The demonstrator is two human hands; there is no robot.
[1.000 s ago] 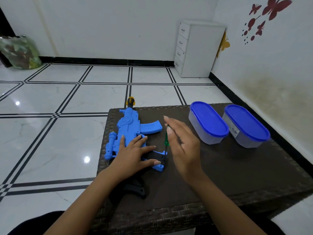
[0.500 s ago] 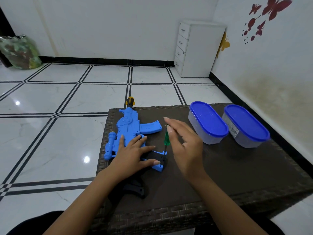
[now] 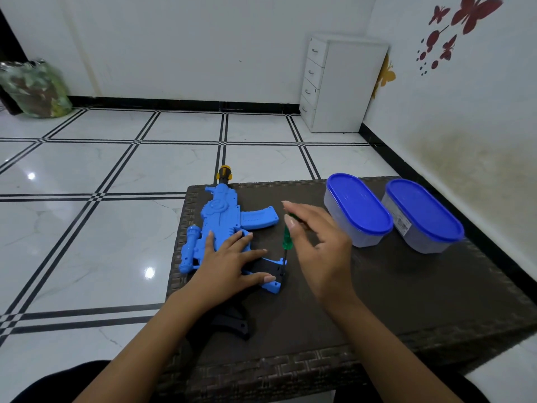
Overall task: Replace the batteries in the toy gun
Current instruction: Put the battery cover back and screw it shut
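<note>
**Screwdriver on toy gun grip, left hand pinning the gun**

Blue toy gun [image 3: 220, 225] lies flat on the left part of the dark woven bench [image 3: 377, 301], muzzle with yellow-black tip pointing away over the far edge, black stock toward the person. Left hand [image 3: 229, 263] lies palm down on the gun body, fingers spread and straight, pressing it to the bench; fingertips reach toward the grip area. Right hand [image 3: 316, 251] is just right of the grip, thumb and fingers pinching the top of a green-handled screwdriver [image 3: 287, 238]. Screwdriver stands near upright, shaft going down to the blue-and-black grip part; exact tip contact too small to tell. Batteries not visible.

Two clear containers with blue lids sit side by side at the bench's far right: nearer one [image 3: 359, 210], farther one [image 3: 424, 216], close together, well apart from the gun. White drawer cabinet [image 3: 340, 82] in the room corner. Green bag [image 3: 35, 88] against the far-left wall, on the tiled floor.
</note>
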